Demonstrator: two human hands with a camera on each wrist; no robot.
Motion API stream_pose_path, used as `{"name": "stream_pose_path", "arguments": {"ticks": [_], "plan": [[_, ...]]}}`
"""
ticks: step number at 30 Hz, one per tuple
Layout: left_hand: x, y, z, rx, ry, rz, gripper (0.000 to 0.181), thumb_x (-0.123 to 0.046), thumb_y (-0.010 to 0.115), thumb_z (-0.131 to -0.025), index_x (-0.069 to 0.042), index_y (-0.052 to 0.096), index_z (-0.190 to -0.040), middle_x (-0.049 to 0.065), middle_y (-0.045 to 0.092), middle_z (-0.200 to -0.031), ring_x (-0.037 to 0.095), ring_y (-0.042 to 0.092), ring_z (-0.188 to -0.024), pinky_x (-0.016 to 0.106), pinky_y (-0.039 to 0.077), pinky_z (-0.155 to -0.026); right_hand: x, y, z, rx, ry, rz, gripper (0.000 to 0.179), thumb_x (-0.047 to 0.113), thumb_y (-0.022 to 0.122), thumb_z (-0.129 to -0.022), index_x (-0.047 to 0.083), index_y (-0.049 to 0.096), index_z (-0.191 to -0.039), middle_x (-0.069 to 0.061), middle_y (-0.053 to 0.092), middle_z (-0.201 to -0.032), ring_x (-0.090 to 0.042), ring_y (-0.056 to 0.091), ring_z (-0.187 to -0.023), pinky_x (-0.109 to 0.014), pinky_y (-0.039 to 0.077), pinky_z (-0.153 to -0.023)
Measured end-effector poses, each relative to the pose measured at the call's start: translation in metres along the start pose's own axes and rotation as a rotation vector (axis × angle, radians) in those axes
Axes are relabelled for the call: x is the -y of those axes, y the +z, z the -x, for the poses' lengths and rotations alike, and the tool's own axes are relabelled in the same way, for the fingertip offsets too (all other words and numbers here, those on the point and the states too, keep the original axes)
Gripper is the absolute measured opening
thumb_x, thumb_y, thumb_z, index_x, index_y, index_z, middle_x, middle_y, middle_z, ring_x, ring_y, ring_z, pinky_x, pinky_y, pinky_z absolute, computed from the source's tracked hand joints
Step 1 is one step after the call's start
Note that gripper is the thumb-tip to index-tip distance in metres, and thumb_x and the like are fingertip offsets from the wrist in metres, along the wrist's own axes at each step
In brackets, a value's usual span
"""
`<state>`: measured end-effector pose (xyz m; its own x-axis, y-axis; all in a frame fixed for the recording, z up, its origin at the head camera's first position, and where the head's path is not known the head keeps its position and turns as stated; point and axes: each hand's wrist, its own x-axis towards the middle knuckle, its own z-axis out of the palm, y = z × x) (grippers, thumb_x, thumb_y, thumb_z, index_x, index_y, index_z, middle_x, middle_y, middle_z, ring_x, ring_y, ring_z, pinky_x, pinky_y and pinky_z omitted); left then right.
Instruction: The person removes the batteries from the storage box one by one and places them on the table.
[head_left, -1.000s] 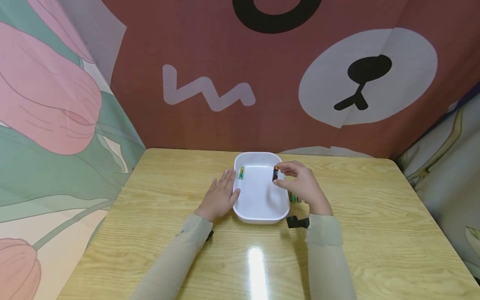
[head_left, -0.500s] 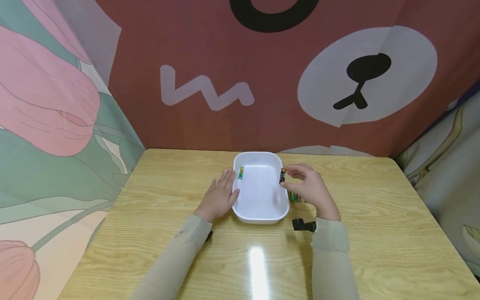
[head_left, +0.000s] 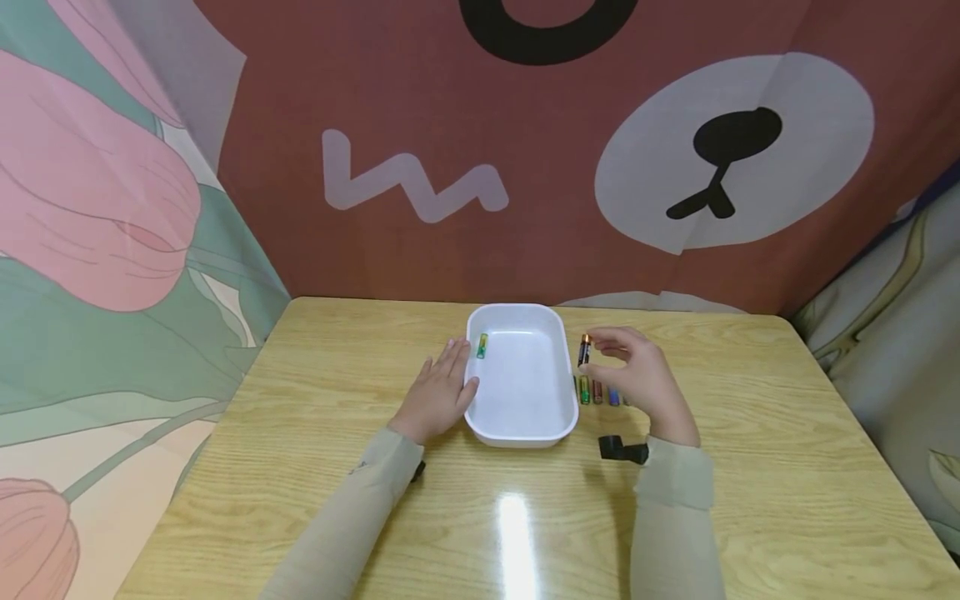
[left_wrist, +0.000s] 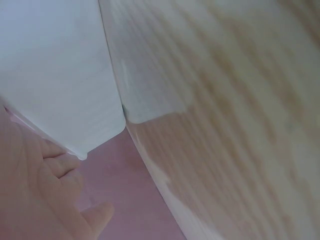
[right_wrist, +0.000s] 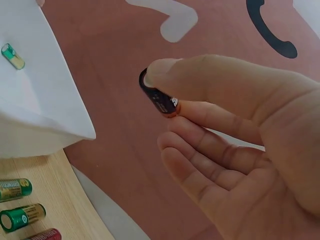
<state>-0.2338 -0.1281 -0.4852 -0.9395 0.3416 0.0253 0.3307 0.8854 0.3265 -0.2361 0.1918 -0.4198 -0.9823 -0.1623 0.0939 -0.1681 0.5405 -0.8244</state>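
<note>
My right hand (head_left: 637,379) pinches a black battery with a copper end (head_left: 584,351) by its two ends, thumb at one and fingers at the other. In the right wrist view this black battery (right_wrist: 159,96) hangs in the air beside the white plastic tray (right_wrist: 45,125). My left hand (head_left: 437,393) lies with straight fingers against the left wall of the white tray (head_left: 525,383). A small green and yellow battery (head_left: 482,346) lies inside the tray at its left. In the left wrist view, my left hand (left_wrist: 42,185) touches the tray's edge.
Right of the tray several batteries stand in a row on the wooden table (head_left: 375,517), among them a green one (head_left: 585,390), a red one (head_left: 597,392) and a blue one (head_left: 614,397). Behind the table hangs a printed cloth (head_left: 420,258).
My right hand has moved right with the black battery, from over the tray to outside its right rim. More of the battery row now shows. My left hand has stayed in place.
</note>
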Motion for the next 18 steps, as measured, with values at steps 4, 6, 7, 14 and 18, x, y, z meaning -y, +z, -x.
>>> {"name": "stream_pose_path", "arguments": {"ticks": [4, 6, 7, 14, 18], "plan": [[-0.001, -0.001, 0.000, -0.004, 0.002, 0.002, 0.066, -0.040, 0.033, -0.110, -0.006, 0.011, -0.163, 0.011, 0.014, -0.169, 0.022, 0.004, -0.156, 0.053, 0.013, -0.124, -0.002, -0.004, 0.002, 0.004, -0.004, -0.017, 0.055, 0.015, 0.081, -0.088, 0.006, 0.060, -0.138, -0.016, 0.058, -0.130, -0.039, 0.056, -0.125, -0.052, 0.047, -0.107], [-0.001, -0.001, 0.001, -0.004, 0.002, 0.001, 0.066, -0.040, 0.033, -0.110, -0.006, 0.010, -0.163, 0.011, 0.014, -0.169, 0.022, 0.004, -0.156, 0.053, 0.013, -0.124, -0.004, -0.006, 0.002, 0.006, -0.006, -0.024, 0.055, 0.015, 0.081, -0.088, 0.006, 0.060, -0.138, -0.016, 0.058, -0.130, -0.040, 0.056, -0.125, -0.052, 0.048, -0.106], [-0.001, -0.001, 0.001, -0.003, 0.001, 0.004, 0.067, -0.040, 0.033, -0.110, -0.006, 0.010, -0.163, 0.011, 0.013, -0.170, 0.022, 0.004, -0.156, 0.053, 0.013, -0.124, -0.006, -0.007, 0.003, 0.007, -0.005, -0.021, 0.055, 0.016, 0.081, -0.088, 0.007, 0.060, -0.139, -0.016, 0.058, -0.131, -0.040, 0.056, -0.126, -0.052, 0.048, -0.105], [-0.001, 0.000, 0.001, -0.009, 0.004, 0.011, 0.067, -0.040, 0.033, -0.110, -0.005, 0.012, -0.163, 0.010, 0.013, -0.170, 0.023, 0.005, -0.156, 0.054, 0.013, -0.124, -0.018, -0.014, 0.004, -0.007, 0.005, 0.001, 0.056, 0.016, 0.081, -0.088, 0.006, 0.059, -0.139, -0.018, 0.059, -0.132, -0.041, 0.057, -0.125, -0.051, 0.052, -0.101], [-0.001, 0.000, 0.000, -0.009, 0.007, 0.015, 0.067, -0.040, 0.033, -0.110, -0.005, 0.012, -0.163, 0.012, 0.014, -0.169, 0.023, 0.005, -0.156, 0.054, 0.013, -0.124, -0.024, -0.018, 0.006, -0.006, 0.030, 0.023, 0.057, 0.017, 0.080, -0.089, 0.006, 0.058, -0.140, -0.018, 0.058, -0.134, -0.040, 0.057, -0.125, -0.050, 0.052, -0.101]]}}
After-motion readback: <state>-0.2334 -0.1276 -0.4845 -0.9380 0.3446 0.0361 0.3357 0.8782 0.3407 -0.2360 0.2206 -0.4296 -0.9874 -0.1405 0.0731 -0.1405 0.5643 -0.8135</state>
